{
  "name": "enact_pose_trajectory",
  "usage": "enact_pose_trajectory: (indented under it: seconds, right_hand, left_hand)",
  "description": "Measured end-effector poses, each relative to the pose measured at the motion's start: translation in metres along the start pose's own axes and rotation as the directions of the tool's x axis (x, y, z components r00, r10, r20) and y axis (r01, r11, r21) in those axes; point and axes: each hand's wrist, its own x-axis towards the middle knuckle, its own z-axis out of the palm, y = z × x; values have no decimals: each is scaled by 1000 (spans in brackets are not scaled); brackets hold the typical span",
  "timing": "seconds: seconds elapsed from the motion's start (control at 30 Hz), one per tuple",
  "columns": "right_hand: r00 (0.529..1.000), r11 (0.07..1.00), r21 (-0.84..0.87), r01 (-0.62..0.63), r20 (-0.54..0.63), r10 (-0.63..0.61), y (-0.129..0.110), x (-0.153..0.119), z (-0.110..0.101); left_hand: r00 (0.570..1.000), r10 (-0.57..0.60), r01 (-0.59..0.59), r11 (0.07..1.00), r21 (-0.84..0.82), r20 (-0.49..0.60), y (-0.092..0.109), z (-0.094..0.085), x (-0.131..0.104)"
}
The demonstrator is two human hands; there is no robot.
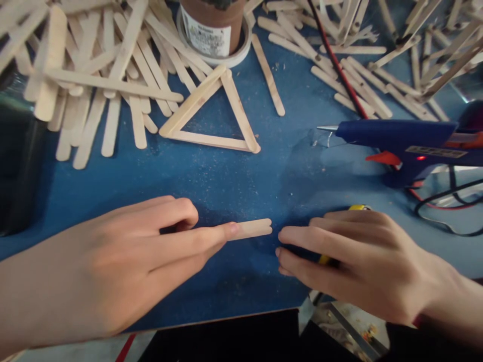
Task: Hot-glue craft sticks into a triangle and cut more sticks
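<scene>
My left hand (151, 251) pinches two wooden craft sticks (254, 229) lying together, their rounded ends pointing right. Just past those ends is my right hand (350, 256), its fingers bent and drawn together. Parts of a yellow object (358, 207) show behind and between the right fingers; the rest of it is hidden, so its kind is unclear. Beyond both hands, a triangle of joined craft sticks (211, 142) lies on the blue tabletop (151, 176). A blue glue gun (396, 136) with an orange trigger and a lit red light rests at the right, nozzle to the left.
A heap of loose craft sticks (109, 75) covers the back left. A brown pot with a label (207, 35) stands at the back. More sticks (362, 80) and a red-black cable (335, 65) lie at the back right. A dark object (18, 166) sits at the left edge.
</scene>
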Motion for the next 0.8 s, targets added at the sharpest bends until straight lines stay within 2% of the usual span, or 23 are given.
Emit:
enact_pose_trajectory:
  seconds: [0.1,0.2,0.33,0.5,0.6,0.8]
  right_hand:
    - [1000,1000,-6,-15,-28,14,0,-1,-3]
    - [997,998,-39,-52,-53,50,0,-1,-5]
    - [998,993,-118,15,-56,-22,2,-5,-2]
    - [982,999,-27,-24,-191,19,9,-16,5]
    - [984,999,-32,-27,-177,21,10,-14,1]
    - [981,975,-192,113,-137,-141,8,3,-19]
  left_hand:
    - [997,36,-35,999,-27,69,-3,-6,5]
    - [998,26,-25,1000,-3,51,-3,-8,7]
    - [998,31,-32,999,11,60,-4,-5,7]
    - [992,114,-116,993,29,54,-7,-4,4]
    - [985,163,-167,982,85,51,-10,-3,0]
    - [972,236,-236,960,153,15,-15,-1,5]
